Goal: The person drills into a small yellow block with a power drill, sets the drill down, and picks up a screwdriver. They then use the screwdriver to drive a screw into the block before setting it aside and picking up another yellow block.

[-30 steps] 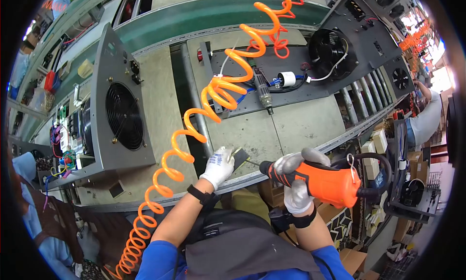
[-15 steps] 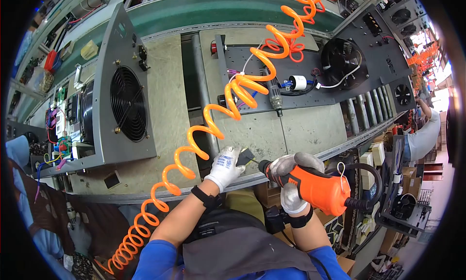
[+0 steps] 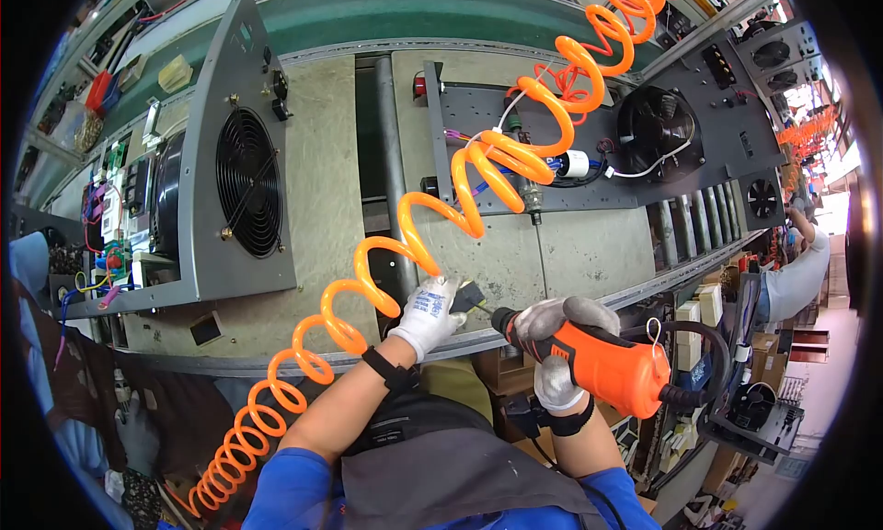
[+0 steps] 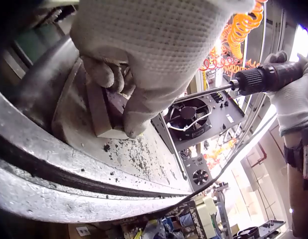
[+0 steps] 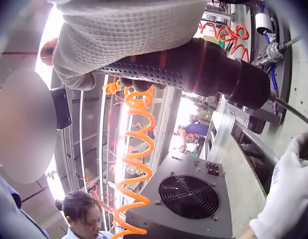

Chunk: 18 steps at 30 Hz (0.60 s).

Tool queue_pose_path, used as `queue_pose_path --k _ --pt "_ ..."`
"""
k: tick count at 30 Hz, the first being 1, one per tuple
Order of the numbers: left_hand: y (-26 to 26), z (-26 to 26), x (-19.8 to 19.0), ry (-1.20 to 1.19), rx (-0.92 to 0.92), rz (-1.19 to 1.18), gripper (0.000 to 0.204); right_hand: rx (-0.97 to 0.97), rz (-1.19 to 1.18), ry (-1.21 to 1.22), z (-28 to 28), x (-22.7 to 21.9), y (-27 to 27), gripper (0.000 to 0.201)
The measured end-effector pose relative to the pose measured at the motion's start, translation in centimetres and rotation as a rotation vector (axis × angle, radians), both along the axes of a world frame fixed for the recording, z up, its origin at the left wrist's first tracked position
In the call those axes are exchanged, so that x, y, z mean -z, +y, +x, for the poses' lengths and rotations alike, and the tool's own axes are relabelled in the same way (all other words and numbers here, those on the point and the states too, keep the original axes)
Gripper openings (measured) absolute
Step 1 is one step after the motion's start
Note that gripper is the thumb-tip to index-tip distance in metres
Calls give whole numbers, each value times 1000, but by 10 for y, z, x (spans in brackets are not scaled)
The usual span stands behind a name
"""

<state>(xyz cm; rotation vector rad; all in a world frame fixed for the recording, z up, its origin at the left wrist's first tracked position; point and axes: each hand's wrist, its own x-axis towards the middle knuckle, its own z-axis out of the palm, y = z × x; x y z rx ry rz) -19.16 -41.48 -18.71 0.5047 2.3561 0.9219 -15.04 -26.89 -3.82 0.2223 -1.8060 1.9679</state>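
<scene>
- Head view: the left hand (image 3: pixel 430 316) pinches a dark block (image 3: pixel 467 296) on the bench (image 3: pixel 589 245); the right hand (image 3: pixel 550 320), apart and farther off, grips an orange power driver (image 3: pixel 612 364), its long bit (image 3: pixel 486 310) aimed leftward at the block, which sits at a different angle than a second ago.
- Left wrist view: fingers curl round the block; bit contact cannot be told.
- Right wrist view: the bit stretches toward the left hand.

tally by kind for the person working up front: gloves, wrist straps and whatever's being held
white gloves: 2
black wrist straps: 2
orange power tool: 1
small dark block: 1
total: 6
</scene>
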Motion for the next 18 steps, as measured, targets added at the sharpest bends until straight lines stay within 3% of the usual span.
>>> queue_pose_path --k 3,10,12,18 --pt "0 3 11 53 11 -9 66 -144 -58 -2 7 5 11 59" --pt "0 2 9 19 2 -24 66 -198 -108 -17 6 10 11 60" --pt "0 2 8 32 13 -8 66 -64 -39 -59 4 6 4 59" --pt "1 4 10 75 -21 36 61 -161 254 -45 -9 1 3 44"
